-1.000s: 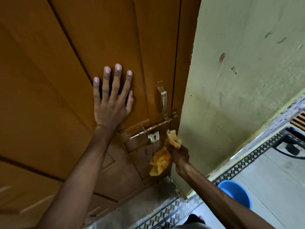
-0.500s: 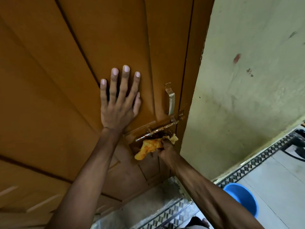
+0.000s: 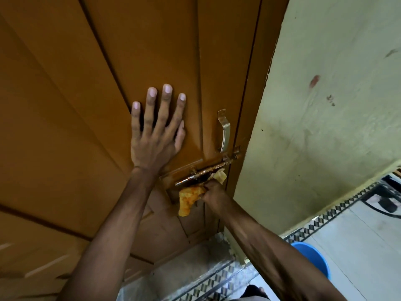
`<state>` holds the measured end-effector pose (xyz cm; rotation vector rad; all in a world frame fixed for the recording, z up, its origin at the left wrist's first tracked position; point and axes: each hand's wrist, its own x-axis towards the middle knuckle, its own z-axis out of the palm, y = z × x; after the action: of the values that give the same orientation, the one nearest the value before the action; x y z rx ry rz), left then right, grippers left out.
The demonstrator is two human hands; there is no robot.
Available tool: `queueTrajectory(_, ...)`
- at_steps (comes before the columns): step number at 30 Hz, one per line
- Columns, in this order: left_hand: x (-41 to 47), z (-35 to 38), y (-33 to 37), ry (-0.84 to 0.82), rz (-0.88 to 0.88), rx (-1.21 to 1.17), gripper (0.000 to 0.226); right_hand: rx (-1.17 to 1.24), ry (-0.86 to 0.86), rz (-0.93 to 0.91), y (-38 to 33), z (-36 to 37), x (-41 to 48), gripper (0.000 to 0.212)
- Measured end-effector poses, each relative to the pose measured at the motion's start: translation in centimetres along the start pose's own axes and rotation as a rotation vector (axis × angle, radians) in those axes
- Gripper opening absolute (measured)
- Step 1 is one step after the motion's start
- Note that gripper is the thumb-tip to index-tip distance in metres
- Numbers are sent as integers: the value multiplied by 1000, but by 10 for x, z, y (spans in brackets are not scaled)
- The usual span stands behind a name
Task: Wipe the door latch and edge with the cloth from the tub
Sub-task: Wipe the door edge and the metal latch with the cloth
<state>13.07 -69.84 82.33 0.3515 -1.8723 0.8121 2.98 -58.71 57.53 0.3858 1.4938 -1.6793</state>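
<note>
The right hand (image 3: 213, 191) is clenching its grip around the yellow-orange cloth (image 3: 188, 197), pressing it against the door just under the sliding latch (image 3: 206, 171); a loose end is hanging down below the fist. The left hand (image 3: 156, 135) is lying flat and released, fingers spread on the brown wooden door (image 3: 86, 105). A metal handle (image 3: 225, 131) is sitting above the latch. Pale green wall (image 3: 325, 127) is standing to the right, and the blue tub (image 3: 312, 259) is resting on the tiled floor (image 3: 358, 246).
</note>
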Motion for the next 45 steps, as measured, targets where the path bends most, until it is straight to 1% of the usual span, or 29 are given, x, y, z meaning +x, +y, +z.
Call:
queueTrajectory(1,0,0,0,1,-2,4,57,39,-47,48,7,-2,8,40)
queueTrajectory(2,0,1,-1,3,-4,8,57,59,-82,42,0,-2,-6,31)
queueTrajectory(3,0,1,-1,3,-6,13,57,68,-46,15,-19,5,-45,18)
queueTrajectory(4,0,1,-1,0,-6,17,57,107,-15,32,-40,14,-91,19)
queueTrajectory(5,-1,1,-1,-4,-3,19,57,165,12,55,-55,16,-119,25)
queueTrajectory(7,-1,1,-1,-8,2,14,57,256,5,97,-66,15,-122,30)
queueTrajectory(11,-1,1,-1,-12,1,9,57,234,18,111,-72,14,-127,27)
queueTrajectory(12,-1,1,-1,-13,1,12,57,246,6,120,-71,12,-127,27)
queueTrajectory(13,0,1,-2,-14,3,16,56,240,-53,104,-71,9,-126,27)
queueTrajectory(16,0,-1,-1,-18,1,12,56,-91,-217,-6,-66,0,-125,26)
queueTrajectory(17,1,-2,0,-21,-2,9,56,-151,-244,53,-62,0,-125,26)
queueTrajectory(19,1,-2,-1,-22,-5,16,56,-174,-239,107,-55,-2,-121,20)
queueTrajectory(20,1,-2,-1,-21,-7,19,56,-171,-232,74,-55,1,-123,18)
queueTrajectory(21,1,-2,-1,-19,-11,18,56,-107,-221,38,-59,5,-126,15)
queueTrajectory(23,1,-2,-2,-18,-9,15,56,148,-108,75,-70,13,-128,20)
queueTrajectory(24,0,-1,-2,-18,-9,16,56,213,-49,95,-74,13,-128,22)
queueTrajectory(25,1,-1,-2,-18,-9,14,56,242,-26,105,-77,13,-128,22)
queueTrajectory(29,1,-3,-2,-24,2,4,54,216,-12,119,-74,12,-133,21)
queueTrajectory(31,3,-4,-2,-23,5,8,53,234,14,115,-73,16,-131,24)
queueTrajectory(34,4,-6,-1,-28,2,-3,53,189,52,72,-74,26,-135,30)
queueTrajectory(38,3,-4,-1,-28,2,6,55,184,2,90,-76,23,-150,24)
queueTrajectory(40,3,-4,-2,-24,1,11,55,173,5,33,-77,14,-162,19)
queueTrajectory(42,4,-5,-1,-28,-4,-4,55,158,52,-116,-74,3,-176,12)
queueTrajectory(43,3,-5,-2,-29,-8,-1,55,116,112,-248,-71,-3,-179,9)
queueTrajectory(44,3,-5,-2,-30,-10,3,55,0,210,-415,-70,-8,-181,9)
queueTrajectory(45,3,-4,-2,-30,-9,2,55,-205,340,-608,-68,-14,-177,14)
